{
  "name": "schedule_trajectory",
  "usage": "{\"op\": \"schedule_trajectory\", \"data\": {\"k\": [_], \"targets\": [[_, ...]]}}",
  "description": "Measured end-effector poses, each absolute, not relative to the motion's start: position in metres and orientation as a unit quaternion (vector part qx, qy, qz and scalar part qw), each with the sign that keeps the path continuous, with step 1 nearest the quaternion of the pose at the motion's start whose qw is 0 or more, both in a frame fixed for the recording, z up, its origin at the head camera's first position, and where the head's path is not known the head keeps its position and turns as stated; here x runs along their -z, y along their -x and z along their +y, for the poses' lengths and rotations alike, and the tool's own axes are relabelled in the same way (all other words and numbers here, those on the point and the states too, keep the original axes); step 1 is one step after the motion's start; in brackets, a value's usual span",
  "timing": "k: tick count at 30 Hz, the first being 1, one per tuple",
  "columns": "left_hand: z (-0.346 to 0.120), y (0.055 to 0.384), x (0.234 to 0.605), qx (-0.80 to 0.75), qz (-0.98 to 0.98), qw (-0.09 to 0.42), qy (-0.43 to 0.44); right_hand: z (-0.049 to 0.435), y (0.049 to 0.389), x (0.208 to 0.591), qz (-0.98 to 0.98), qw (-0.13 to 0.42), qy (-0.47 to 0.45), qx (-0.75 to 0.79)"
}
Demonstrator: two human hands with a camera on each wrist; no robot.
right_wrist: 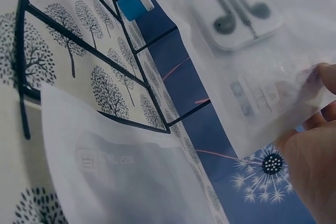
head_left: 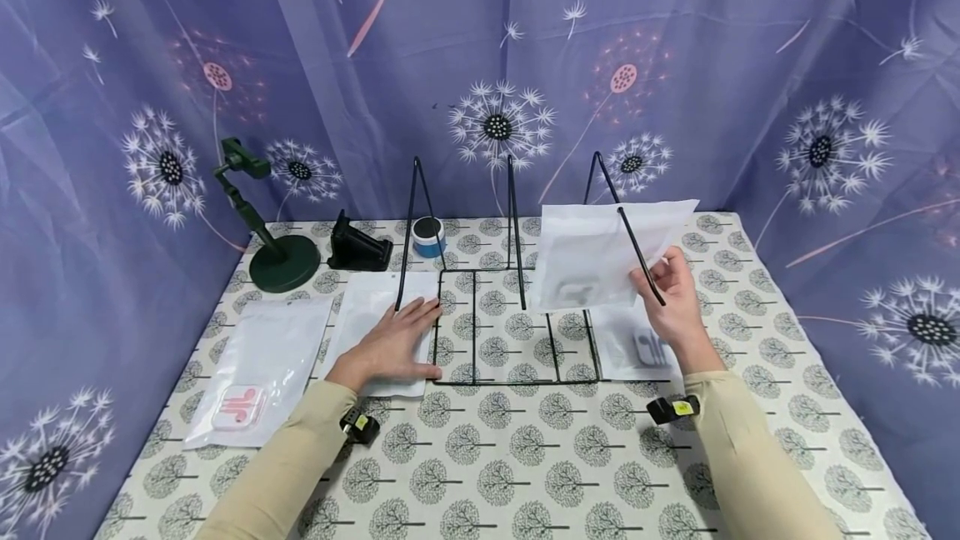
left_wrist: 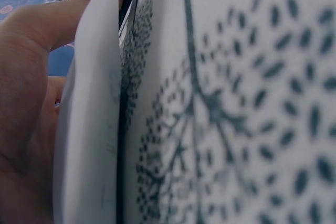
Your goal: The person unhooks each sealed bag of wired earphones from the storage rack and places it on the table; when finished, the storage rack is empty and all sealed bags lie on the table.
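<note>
A black wire rack (head_left: 517, 232) with upright triangular dividers stands mid-table. My right hand (head_left: 672, 307) pinches the lower right edge of a white translucent zip bag (head_left: 581, 244), held tilted by the rack's right divider. Through this bag the right wrist view shows boxed earphones (right_wrist: 237, 11). Below it, another white bag (head_left: 618, 361) lies at the rack's right side, earphones showing through. My left hand (head_left: 393, 346) rests with extended fingers on a white bag (head_left: 367, 294) lying against the rack's left side. In the left wrist view that bag's edge (left_wrist: 92, 119) covers part of the hand.
Farther left lies a white bag (head_left: 277, 348) with pink earphones in it. Behind are a dark green stand (head_left: 285, 263), a black holder (head_left: 358, 247) and a blue-and-white round container (head_left: 428, 242). A purple dandelion curtain (head_left: 420, 48) encloses the table's back and sides.
</note>
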State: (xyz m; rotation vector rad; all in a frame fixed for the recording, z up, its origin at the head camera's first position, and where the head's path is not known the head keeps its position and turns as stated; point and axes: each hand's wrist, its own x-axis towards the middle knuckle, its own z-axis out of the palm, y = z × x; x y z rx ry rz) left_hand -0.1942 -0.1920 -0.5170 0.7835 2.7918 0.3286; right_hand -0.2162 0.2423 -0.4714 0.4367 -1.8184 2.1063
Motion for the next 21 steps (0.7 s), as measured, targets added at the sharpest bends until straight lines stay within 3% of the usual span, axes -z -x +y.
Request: {"op": "schedule_trajectory", "data": {"k": [21], "targets": [[-0.193, 0.194, 0.516, -0.114, 0.950, 0.108, -0.270, 0.248, 0.195, 0.469, -0.653, 0.163, -0.143, -0.726]]}}
